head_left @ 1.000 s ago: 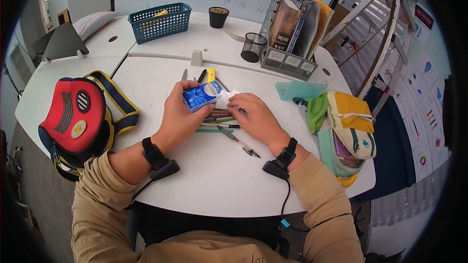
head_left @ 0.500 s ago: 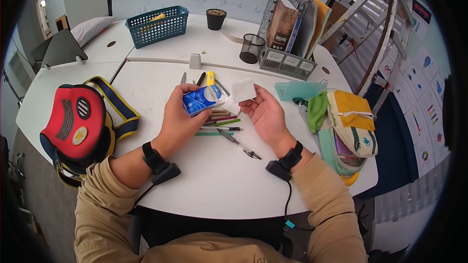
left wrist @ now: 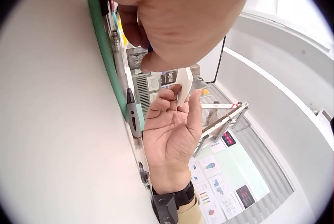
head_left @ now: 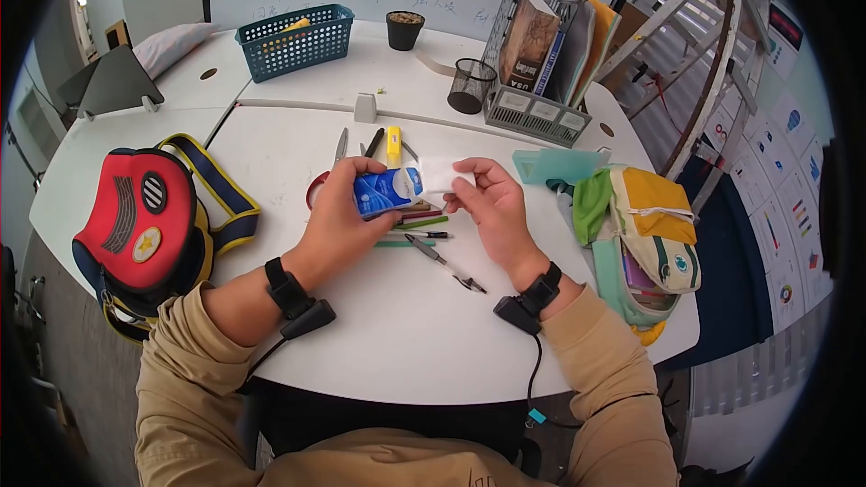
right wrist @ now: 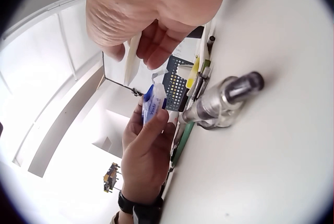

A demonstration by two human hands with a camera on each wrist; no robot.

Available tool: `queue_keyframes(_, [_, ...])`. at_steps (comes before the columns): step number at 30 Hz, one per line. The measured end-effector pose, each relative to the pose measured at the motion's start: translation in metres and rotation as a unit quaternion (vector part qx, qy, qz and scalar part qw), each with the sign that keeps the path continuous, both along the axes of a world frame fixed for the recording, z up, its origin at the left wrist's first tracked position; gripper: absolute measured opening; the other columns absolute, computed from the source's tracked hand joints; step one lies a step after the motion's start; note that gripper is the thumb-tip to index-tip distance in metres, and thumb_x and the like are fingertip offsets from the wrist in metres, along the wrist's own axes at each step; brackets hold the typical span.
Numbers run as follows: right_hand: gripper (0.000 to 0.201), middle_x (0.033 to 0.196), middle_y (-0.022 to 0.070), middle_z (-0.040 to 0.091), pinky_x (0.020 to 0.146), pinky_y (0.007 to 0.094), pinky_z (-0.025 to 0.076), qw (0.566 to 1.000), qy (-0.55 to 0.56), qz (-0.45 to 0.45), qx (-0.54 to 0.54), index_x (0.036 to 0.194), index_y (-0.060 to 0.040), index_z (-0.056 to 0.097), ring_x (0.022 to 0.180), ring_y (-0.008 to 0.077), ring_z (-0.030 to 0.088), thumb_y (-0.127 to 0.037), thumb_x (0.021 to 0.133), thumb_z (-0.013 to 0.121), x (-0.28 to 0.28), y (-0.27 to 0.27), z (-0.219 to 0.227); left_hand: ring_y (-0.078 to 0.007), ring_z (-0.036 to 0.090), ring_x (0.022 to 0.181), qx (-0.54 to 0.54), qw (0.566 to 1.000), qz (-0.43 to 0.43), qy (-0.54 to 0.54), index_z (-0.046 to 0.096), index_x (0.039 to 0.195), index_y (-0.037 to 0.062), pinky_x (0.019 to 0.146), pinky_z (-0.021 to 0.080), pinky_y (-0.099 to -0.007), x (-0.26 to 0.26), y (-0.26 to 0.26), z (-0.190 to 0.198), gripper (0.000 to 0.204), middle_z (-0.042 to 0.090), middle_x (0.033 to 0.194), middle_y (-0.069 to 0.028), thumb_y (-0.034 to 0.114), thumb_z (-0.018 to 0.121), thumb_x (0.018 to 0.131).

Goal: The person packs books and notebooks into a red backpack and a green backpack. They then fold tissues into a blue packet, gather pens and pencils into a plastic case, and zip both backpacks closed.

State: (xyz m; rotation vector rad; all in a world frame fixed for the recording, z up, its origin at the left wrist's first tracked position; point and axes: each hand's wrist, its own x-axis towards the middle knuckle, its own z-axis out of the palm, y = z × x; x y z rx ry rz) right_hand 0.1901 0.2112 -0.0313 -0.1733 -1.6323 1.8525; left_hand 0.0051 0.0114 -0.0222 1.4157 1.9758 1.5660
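My left hand [head_left: 341, 212] grips a blue and white tissue pack [head_left: 386, 191] between thumb and fingers, above the middle of the table. Right beside it, my right hand [head_left: 498, 216] pinches a folded white tissue [head_left: 442, 175] between thumb and fingers. In the head view the tissue's left edge meets the open end of the pack. The right wrist view shows the tissue [right wrist: 133, 59] edge-on, a little apart from the pack [right wrist: 155, 102]. Below the hands lie several pens and pencils, among them a grey pen [head_left: 424, 248], and a yellow highlighter [head_left: 393, 146]. Red-handled scissors [head_left: 316, 189] are partly hidden behind the left hand.
A red and black bag [head_left: 135, 216] sits at the left, a green and yellow backpack [head_left: 645, 234] at the right. Toward the back stand a teal basket [head_left: 296, 43], a potted plant [head_left: 405, 32], a mesh pen cup [head_left: 469, 88] and a grey file holder [head_left: 541, 117] with books.
My right hand first drew the white tissue out of the pack and moved right with it. Now the tissue is back against the pack's end, turned flatter. My left hand has shifted slightly right.
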Motion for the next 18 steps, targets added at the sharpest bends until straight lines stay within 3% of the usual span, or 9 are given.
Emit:
queue_keyframes(4, [0.026,0.116,0.0067,0.080,0.079,0.0269,0.065,0.994,-0.079,0.003,0.070,0.133,-0.0003,0.069,0.102,0.0099,0.076,-0.008,0.111,0.080,0.001,-0.002,0.001,-0.0203,0.071,0.118,0.004,0.999,-0.028,0.023,0.059,0.140,0.0050,0.103,0.062,-0.0343,0.005,-0.003,0.004,0.065,0.067,0.133,-0.0120,0.001,0.095,0.086])
queue_keyframes(9, [0.035,0.122,0.0098,0.081,0.087,0.0271,0.065,0.991,-0.079,-0.041,0.097,0.143,0.0013,0.067,0.107,0.0117,0.078,-0.005,0.111,0.080,0.002,-0.015,0.015,-0.0252,0.073,0.118,0.030,0.996,-0.072,0.036,0.058,0.138,0.0070,0.103,0.062,-0.0368,0.006,-0.003,0.004,0.062,0.068,0.132,-0.0117,0.001,0.093,0.087])
queue_keyframes(13, [0.045,0.124,0.0120,0.082,0.094,0.0285,0.065,0.989,-0.091,-0.032,0.114,0.151,0.0029,0.063,0.110,0.0135,0.079,-0.003,0.110,0.080,0.002,-0.013,0.014,-0.0206,0.069,0.126,0.022,0.994,-0.086,0.061,0.058,0.140,0.0057,0.110,0.059,-0.0353,0.004,-0.004,0.002,0.065,0.066,0.136,-0.0096,-0.004,0.093,0.086])
queue_keyframes(18, [0.042,0.128,0.0124,0.079,0.095,0.0266,0.064,0.990,-0.048,-0.056,0.119,0.144,0.0026,0.064,0.116,0.0138,0.078,0.001,0.106,0.082,0.000,-0.019,0.013,-0.0207,0.069,0.125,0.006,0.994,-0.098,0.055,0.058,0.140,0.0067,0.108,0.059,-0.0354,0.006,-0.005,0.004,0.066,0.065,0.137,-0.0088,-0.004,0.093,0.086])
